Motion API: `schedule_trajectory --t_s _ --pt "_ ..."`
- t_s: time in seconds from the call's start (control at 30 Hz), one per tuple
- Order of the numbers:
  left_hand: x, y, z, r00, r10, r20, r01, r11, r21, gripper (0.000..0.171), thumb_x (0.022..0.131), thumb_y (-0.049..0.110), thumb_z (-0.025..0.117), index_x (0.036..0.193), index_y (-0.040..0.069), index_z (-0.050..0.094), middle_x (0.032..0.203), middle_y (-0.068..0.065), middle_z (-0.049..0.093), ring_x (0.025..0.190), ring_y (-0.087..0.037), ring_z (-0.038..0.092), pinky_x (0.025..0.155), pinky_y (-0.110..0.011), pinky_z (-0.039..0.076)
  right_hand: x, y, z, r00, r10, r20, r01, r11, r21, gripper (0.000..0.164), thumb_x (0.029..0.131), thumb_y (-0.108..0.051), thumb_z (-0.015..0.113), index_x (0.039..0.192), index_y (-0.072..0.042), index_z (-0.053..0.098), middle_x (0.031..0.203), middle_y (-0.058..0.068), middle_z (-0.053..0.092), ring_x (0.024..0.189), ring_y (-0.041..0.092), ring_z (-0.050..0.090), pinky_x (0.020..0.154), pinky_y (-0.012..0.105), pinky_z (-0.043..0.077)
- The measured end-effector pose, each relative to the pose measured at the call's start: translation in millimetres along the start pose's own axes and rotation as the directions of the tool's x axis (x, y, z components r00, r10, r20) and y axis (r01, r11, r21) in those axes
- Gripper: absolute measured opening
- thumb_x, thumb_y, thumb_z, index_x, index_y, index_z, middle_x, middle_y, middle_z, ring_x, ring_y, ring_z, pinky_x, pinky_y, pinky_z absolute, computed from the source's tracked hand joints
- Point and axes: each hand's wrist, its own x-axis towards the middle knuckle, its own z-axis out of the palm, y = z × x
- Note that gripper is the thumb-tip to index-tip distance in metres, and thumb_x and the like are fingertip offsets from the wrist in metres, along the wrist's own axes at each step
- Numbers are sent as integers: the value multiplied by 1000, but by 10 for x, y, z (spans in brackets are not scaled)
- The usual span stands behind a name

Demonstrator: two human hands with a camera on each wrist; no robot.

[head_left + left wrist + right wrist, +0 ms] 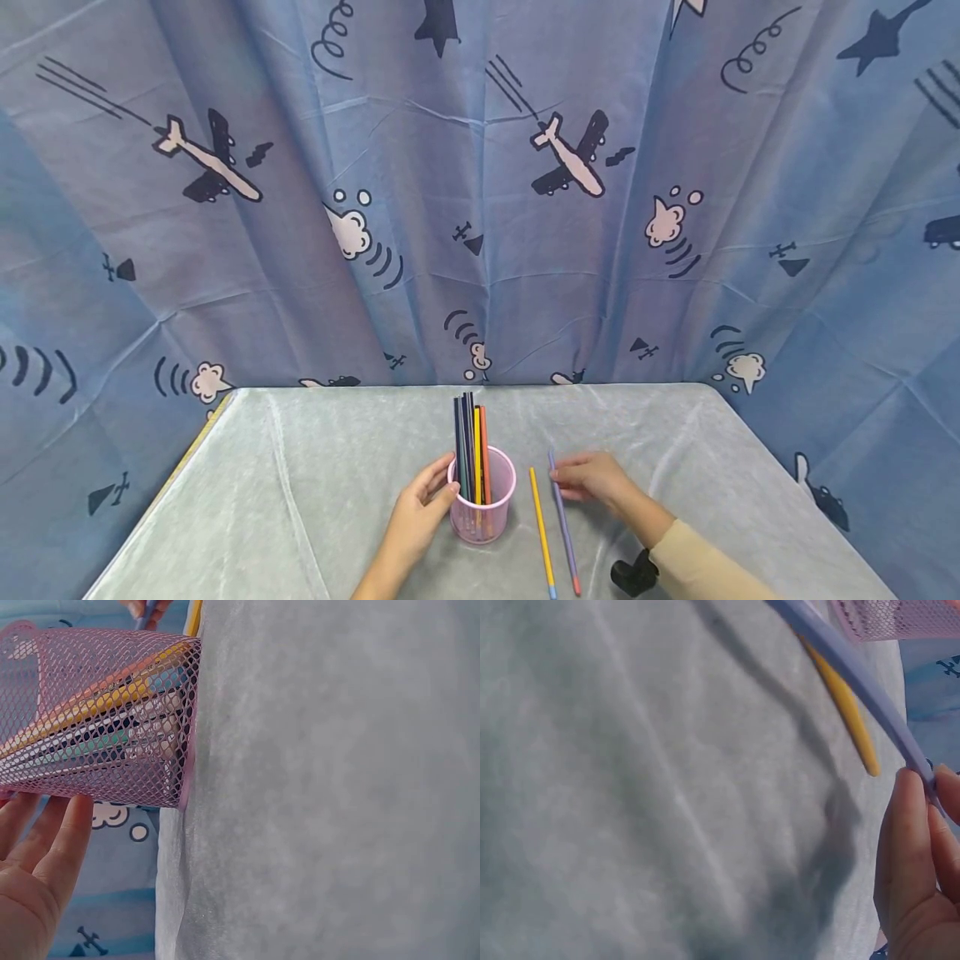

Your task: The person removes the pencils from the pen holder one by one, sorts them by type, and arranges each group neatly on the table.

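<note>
A pink mesh pencil cup [498, 521] stands upright on the table, holding several dark, yellow and orange pencils [472, 450]. My left hand [416, 512] holds the cup's left side, thumb at the near rim and fingers along the wall. In the left wrist view, its fingers [67, 840] touch the mesh. To the right of the cup, my right hand [596, 479] pinches a purple pencil [562, 525] with a red end near its far tip. Between that pencil and the cup is a yellow pencil [542, 529] with a blue end.
A pale grey cloth with creases covers the table [300, 483]. Behind it hangs a blue curtain [420, 208] printed with planes and clouds. A black object [636, 573] sits by the right sleeve [697, 562].
</note>
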Motion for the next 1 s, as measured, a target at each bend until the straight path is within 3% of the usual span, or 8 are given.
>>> schedule_trajectory --t_s 0.43,1.0 --pt "-3 -13 -3 1000 6 -5 -6 1000 -5 52 98 13 60 142 -9 45 143 -30 51 133 -45 50 109 -38 49 53 130 46 999 26 35 -27 999 29 32 87 1 68 111 22 62 77 -1 73 70 5 66 65 21 62" --pt "-3 -23 -2 1000 4 1 -4 1000 1 52 99 14 60 143 -8 45 144 -30 50 135 -44 49 110 -38 48 57 90 209 990 49 -133 -64 991 -115 22 82 3 73 99 17 69 69 3 70 61 7 63 57 23 61"
